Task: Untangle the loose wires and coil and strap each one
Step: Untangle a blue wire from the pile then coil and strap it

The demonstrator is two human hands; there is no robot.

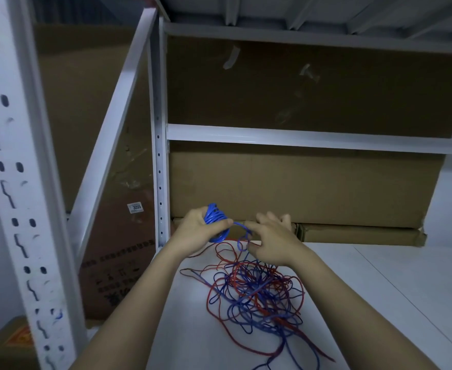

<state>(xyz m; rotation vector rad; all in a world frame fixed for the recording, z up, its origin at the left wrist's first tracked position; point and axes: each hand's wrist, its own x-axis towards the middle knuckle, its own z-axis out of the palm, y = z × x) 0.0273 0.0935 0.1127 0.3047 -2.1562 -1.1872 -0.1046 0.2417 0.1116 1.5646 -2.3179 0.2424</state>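
White metal shelving [299,134] backed by cardboard boxes [299,188] frames a pale shelf surface [392,289] where the work is going on. On the left hand [196,231], the fingers and thumb curl round a blue wire coil [215,218], the thumb pressing across its loops. On the right hand [270,241], thumb and forefinger seem to pinch the blue strand running from the coil, with the other fingers spread loosely above; blur makes the exact contact hard to tell. That strand drops into the tangle of red and blue wires [256,292] lying on the shelf just below both hands.

By the look of it, coiling of the blue wire is under way while the red remains untouched. The next move likely calls for drawing more blue free of the knot, easing it past red loops without tightening them, then laying another turn on the coil.
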